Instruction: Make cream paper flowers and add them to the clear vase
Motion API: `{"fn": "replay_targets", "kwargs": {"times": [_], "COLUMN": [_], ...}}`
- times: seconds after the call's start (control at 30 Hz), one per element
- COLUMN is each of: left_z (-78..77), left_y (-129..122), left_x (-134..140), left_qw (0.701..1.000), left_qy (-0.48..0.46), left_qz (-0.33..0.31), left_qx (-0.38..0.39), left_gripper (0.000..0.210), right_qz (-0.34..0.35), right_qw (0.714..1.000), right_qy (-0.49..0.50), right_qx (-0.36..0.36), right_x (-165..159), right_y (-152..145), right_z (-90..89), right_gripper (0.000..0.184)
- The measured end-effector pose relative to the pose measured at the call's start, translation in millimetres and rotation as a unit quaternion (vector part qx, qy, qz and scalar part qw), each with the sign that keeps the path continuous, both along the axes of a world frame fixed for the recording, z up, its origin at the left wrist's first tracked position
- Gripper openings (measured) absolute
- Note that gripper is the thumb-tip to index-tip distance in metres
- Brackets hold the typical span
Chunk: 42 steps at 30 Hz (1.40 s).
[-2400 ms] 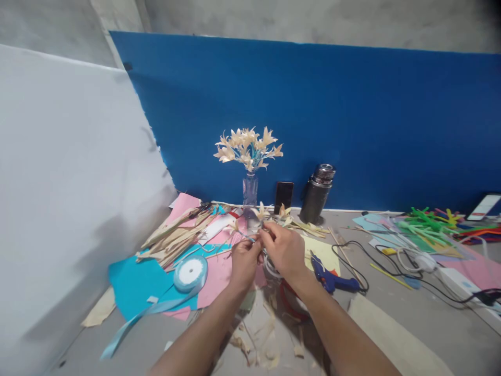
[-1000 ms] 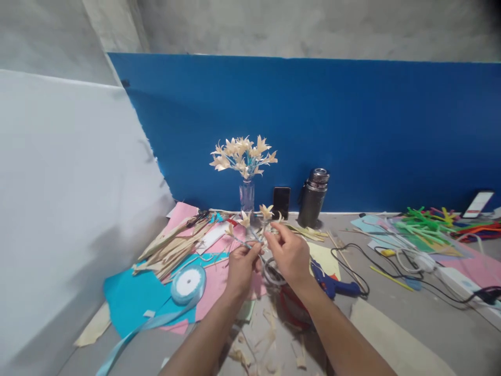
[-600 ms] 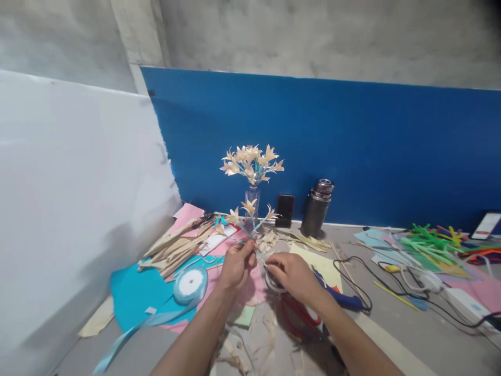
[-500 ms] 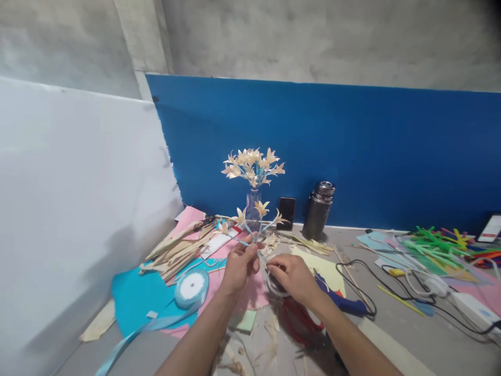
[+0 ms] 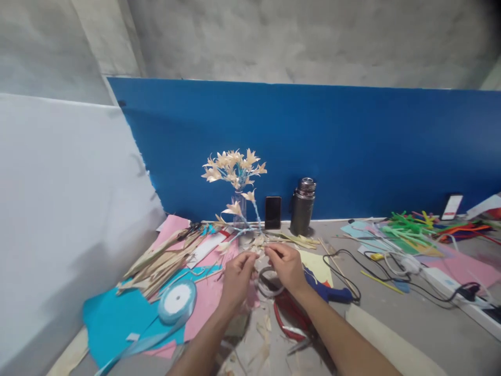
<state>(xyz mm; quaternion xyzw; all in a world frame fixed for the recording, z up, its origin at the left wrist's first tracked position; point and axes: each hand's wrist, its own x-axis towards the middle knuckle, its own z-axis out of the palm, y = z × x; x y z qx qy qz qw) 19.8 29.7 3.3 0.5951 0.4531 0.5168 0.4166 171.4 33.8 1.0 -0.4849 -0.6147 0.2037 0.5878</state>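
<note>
A small spray of pale artificial flowers (image 5: 234, 209) with blue-wrapped stems stands up between my hands, its stems meeting just above my fingertips. My left hand (image 5: 238, 274) is closed in a pinch at the lower end of the stems. Close by on the right, my right hand (image 5: 286, 266) is also pinched, and what lies between its fingertips is too small to make out. Below and between the hands is a greyish-white ring-shaped roll (image 5: 263, 287), partly covered by my right hand. Behind the spray, a glass vase (image 5: 239, 201) holds a fuller bunch of similar flowers (image 5: 235, 166).
A blue ribbon roll (image 5: 177, 302) and dried husk strips (image 5: 168, 261) lie at left. Red-handled pliers (image 5: 289, 321) and a blue glue gun (image 5: 332, 293) are by my right arm. Behind stand a phone (image 5: 273, 212) and a flask (image 5: 303, 206). Cables and a power strip (image 5: 462, 297) lie right.
The view has turned to the right, so the scene shifts left. The flower spray has turned and tilted, and my two hands' fingertips have come nearer each other.
</note>
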Motion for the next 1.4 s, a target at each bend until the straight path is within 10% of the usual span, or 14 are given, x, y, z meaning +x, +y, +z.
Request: {"fn": "replay_targets", "kwargs": {"times": [0.4, 0.77, 1.4], "left_z": [-21.5, -23.5, -32.1], "left_y": [-5.8, -12.6, -11.3], "left_x": [12.1, 22.9, 14.8], "left_qw": [0.989, 0.994, 0.96], "left_qy": [0.116, -0.057, 0.262], "left_qz": [0.046, -0.092, 0.029], "left_qx": [0.079, -0.003, 0.1], "left_gripper": [0.012, 0.019, 0.02], "right_qz": [0.062, 0.081, 0.069], "right_qw": [0.987, 0.974, 0.975], "right_qy": [0.115, 0.187, 0.188], "right_qx": [-0.092, -0.1, -0.092], "right_x": [-9.2, -7.5, -1.7], "right_y": [-6.6, 0.1, 1.5], "right_z": [3.2, -5.1, 2.3], "right_gripper": [0.029, 0.029, 0.045]}}
